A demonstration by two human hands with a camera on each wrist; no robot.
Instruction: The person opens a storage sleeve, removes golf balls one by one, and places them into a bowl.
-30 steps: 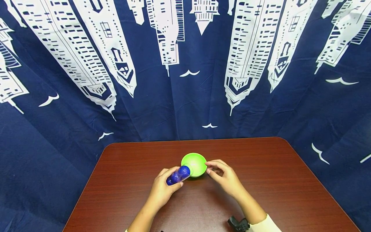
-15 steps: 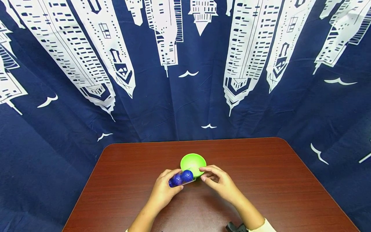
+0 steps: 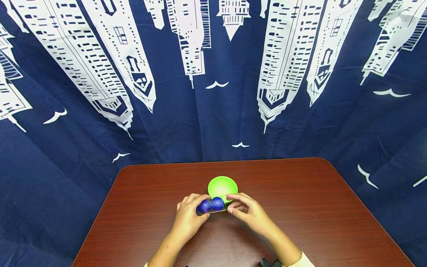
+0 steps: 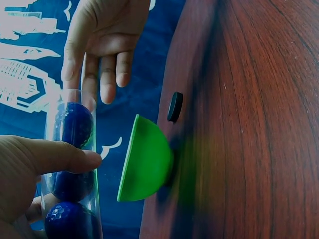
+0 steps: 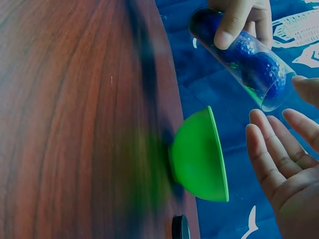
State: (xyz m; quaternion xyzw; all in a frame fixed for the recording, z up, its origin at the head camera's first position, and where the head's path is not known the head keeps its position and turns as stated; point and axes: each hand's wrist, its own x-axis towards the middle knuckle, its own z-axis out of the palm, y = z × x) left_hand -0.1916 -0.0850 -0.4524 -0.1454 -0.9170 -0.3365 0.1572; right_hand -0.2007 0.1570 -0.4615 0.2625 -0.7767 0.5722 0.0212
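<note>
My left hand [image 3: 188, 219] grips a clear tube [image 5: 249, 63] around its side, thumb across it in the left wrist view. Dimpled blue balls [image 4: 75, 124], like golf balls, sit in a row inside. The tube's open end points toward my right hand [image 3: 249, 214], whose fingers are spread and hold nothing; its thumb and fingertips are right at the rim. Just beyond the tube, a bright green bowl [image 3: 222, 184] stands upright on the table, its front edge overlapped by the tube and right fingertips in the head view. No balls show inside the bowl.
A flat round black cap-like disc [image 4: 175, 107] lies on the table near the bowl; my right hand hides it in the head view. The brown wooden table [image 3: 150, 207] ends at a blue curtain [image 3: 180, 122] with white buildings. A black device [image 3: 270, 263] is at my right wrist.
The tube has swung from pointing over the bowl to lying nearly sideways in front of it. My right hand has moved left and nearer, from the bowl's rim to the tube's open end.
</note>
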